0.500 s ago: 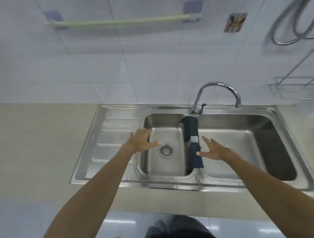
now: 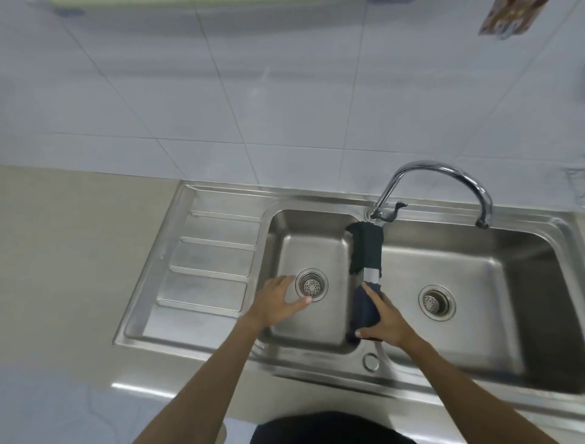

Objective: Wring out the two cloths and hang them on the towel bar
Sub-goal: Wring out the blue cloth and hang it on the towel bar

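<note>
Two cloths lie over the divider between the two basins of the steel sink [image 2: 221, 198]. The dark green cloth [image 2: 367, 247] is at the far end, below the tap. The navy cloth [image 2: 362, 312] is at the near end, with a strip of bare divider between them. My right hand [image 2: 387, 321] lies over the navy cloth, thumb on its left side and fingers wrapped over its right side. My left hand [image 2: 275, 304] hovers open over the left basin, fingers spread, holding nothing. The pale green towel bar [image 2: 120, 2] only just shows, blurred, at the top edge.
A curved chrome faucet [image 2: 443, 168] arches over the right basin. Each basin has a round drain strainer [image 2: 311, 285]. A ribbed draining board [image 2: 209, 263] lies left of the basins, and beige countertop [image 2: 79, 253] beyond it. White wall tiles rise behind.
The view has tilted down and closer, so the towel bar has slid to the top edge. My right hand has come down onto the navy cloth and closed on it. My left hand stays open.
</note>
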